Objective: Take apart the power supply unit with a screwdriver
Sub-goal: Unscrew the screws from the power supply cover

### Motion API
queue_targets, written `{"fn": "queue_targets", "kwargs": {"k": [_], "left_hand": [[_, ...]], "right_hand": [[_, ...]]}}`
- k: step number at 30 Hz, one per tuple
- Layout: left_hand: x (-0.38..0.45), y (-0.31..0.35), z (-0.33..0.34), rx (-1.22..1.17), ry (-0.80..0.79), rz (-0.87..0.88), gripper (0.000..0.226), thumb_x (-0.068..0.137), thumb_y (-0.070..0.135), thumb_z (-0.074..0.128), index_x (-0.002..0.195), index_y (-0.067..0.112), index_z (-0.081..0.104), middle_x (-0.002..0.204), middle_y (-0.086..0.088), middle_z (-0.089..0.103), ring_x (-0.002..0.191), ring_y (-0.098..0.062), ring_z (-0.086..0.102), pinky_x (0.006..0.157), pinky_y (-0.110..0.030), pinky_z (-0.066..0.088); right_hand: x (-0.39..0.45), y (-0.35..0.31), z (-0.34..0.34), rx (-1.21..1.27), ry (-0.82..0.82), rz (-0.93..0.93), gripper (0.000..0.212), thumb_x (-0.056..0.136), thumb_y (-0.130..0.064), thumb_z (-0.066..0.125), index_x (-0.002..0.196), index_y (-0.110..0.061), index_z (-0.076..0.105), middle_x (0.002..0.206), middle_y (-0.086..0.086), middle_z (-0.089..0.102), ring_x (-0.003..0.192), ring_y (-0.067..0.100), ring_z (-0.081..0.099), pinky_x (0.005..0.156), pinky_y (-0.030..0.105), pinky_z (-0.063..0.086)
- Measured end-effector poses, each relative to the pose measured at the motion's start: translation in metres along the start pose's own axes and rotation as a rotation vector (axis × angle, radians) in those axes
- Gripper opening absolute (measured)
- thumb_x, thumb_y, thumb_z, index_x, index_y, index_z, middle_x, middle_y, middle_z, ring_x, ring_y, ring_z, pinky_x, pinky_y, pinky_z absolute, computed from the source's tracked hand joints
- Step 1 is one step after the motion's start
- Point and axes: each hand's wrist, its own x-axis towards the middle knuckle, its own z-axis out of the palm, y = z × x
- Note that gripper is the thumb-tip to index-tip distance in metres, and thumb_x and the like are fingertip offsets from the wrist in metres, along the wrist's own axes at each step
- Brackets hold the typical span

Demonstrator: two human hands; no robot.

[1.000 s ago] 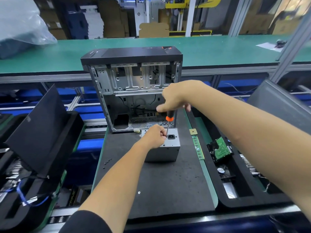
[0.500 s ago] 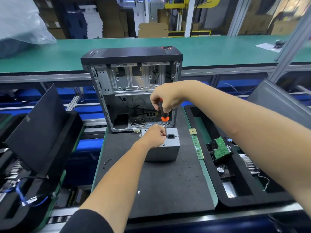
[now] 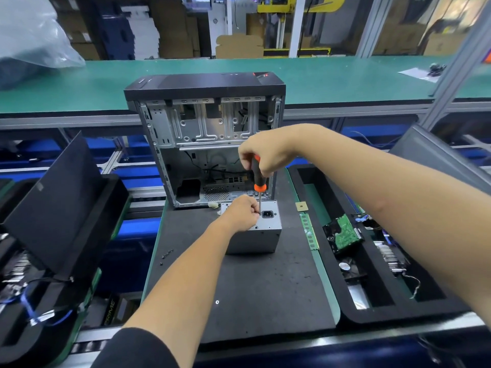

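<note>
A grey metal power supply unit stands on the black mat, its top face carrying a black power socket. My right hand grips the black and orange handle of a screwdriver, held upright with its tip on the unit's top face beside the socket. My left hand rests on top of the unit, its fingers curled against the screwdriver's shaft near the tip. The screw under the tip is hidden.
An open computer case stands right behind the unit. Several loose screws lie on the mat's left side. A RAM stick, a green circuit board and other parts sit in the black foam tray on the right.
My right hand has shifted left and turned on the handle, bringing the screwdriver upright. The left hand and the unit have stayed put.
</note>
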Motion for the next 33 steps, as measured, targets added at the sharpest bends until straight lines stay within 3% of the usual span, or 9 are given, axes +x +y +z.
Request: {"fn": "queue_targets", "kwargs": {"k": [4,6,9,11,15,20,25,28,33], "left_hand": [[0.0016,0.0005,0.0021,0.003,0.009,0.010,0.032,0.083,-0.002,0.052,0.059,0.020,0.049,0.080,-0.002,0.052,0.053,-0.006,0.041,0.048,-0.009,0.036],[0.0018,-0.0003,0.0025,0.002,0.006,0.018,0.033,0.083,-0.003,0.051,0.059,0.021,0.049,0.081,0.001,0.051,0.054,-0.006,0.042,0.052,-0.014,0.037],[0.0031,-0.0020,0.0035,-0.007,0.000,0.011,0.033,0.083,-0.004,0.050,0.060,0.021,0.049,0.077,-0.003,0.051,0.051,-0.006,0.040,0.054,-0.017,0.039],[0.0033,-0.0016,0.0034,-0.005,-0.001,0.009,0.033,0.082,-0.004,0.051,0.060,0.020,0.049,0.073,-0.003,0.050,0.048,-0.006,0.039,0.050,-0.014,0.039],[0.0032,-0.0012,0.0023,0.010,-0.009,-0.003,0.032,0.084,-0.002,0.052,0.061,0.019,0.049,0.070,0.000,0.048,0.050,-0.007,0.041,0.046,-0.012,0.036],[0.0019,0.0001,0.0022,0.029,-0.014,0.024,0.033,0.082,-0.004,0.050,0.059,0.018,0.047,0.072,-0.001,0.048,0.053,-0.008,0.042,0.043,-0.008,0.034],[0.0028,-0.0014,0.0039,0.035,-0.002,0.034,0.032,0.083,-0.003,0.050,0.060,0.019,0.046,0.081,0.004,0.044,0.058,-0.013,0.044,0.050,-0.017,0.036],[0.0041,-0.0033,0.0046,0.051,0.007,0.040,0.032,0.084,-0.001,0.052,0.061,0.021,0.046,0.091,0.000,0.043,0.059,-0.007,0.043,0.050,-0.013,0.033],[0.0060,-0.0051,0.0050,0.050,0.003,0.051,0.031,0.083,0.000,0.051,0.062,0.022,0.047,0.097,-0.004,0.045,0.058,-0.007,0.042,0.056,-0.015,0.036]], "right_hand": [[-0.0003,0.0029,0.0062,0.065,0.013,0.071,0.010,0.086,-0.019,0.060,0.091,-0.013,0.052,0.084,0.004,0.062,0.061,0.023,0.067,0.057,0.029,0.050],[0.0023,0.0025,0.0059,0.001,0.011,0.167,0.035,0.097,-0.040,0.043,0.089,-0.007,0.053,0.080,0.011,0.067,0.050,0.026,0.069,0.058,0.030,0.054],[0.0052,0.0056,0.0078,-0.072,0.059,0.129,0.030,0.099,-0.028,0.037,0.090,-0.004,0.053,0.061,0.006,0.064,0.048,0.023,0.065,0.054,0.028,0.048],[0.0015,0.0094,0.0072,-0.031,0.105,0.031,0.008,0.092,-0.020,0.053,0.094,-0.013,0.052,0.070,-0.003,0.061,0.059,0.017,0.062,0.057,0.029,0.044],[-0.0042,0.0069,0.0079,0.163,0.077,-0.054,0.026,0.076,0.002,0.057,0.096,-0.015,0.054,0.088,-0.002,0.059,0.076,0.017,0.057,0.061,0.029,0.046],[0.0021,0.0033,0.0097,-0.010,0.094,0.136,0.044,0.100,-0.044,0.037,0.084,-0.005,0.051,0.067,0.012,0.063,0.046,0.025,0.067,0.064,0.037,0.057],[0.0013,0.0041,0.0081,0.022,0.086,0.051,0.011,0.089,-0.015,0.053,0.096,-0.009,0.057,0.085,0.003,0.066,0.068,0.019,0.065,0.062,0.030,0.050],[-0.0021,0.0028,0.0091,0.073,0.073,0.011,0.019,0.081,-0.011,0.062,0.098,-0.014,0.055,0.089,-0.001,0.060,0.076,0.020,0.061,0.066,0.035,0.050],[0.0021,0.0050,0.0099,-0.174,0.036,0.176,0.026,0.103,-0.027,0.036,0.083,-0.013,0.045,0.075,0.012,0.064,0.042,0.023,0.066,0.054,0.033,0.051]]}}
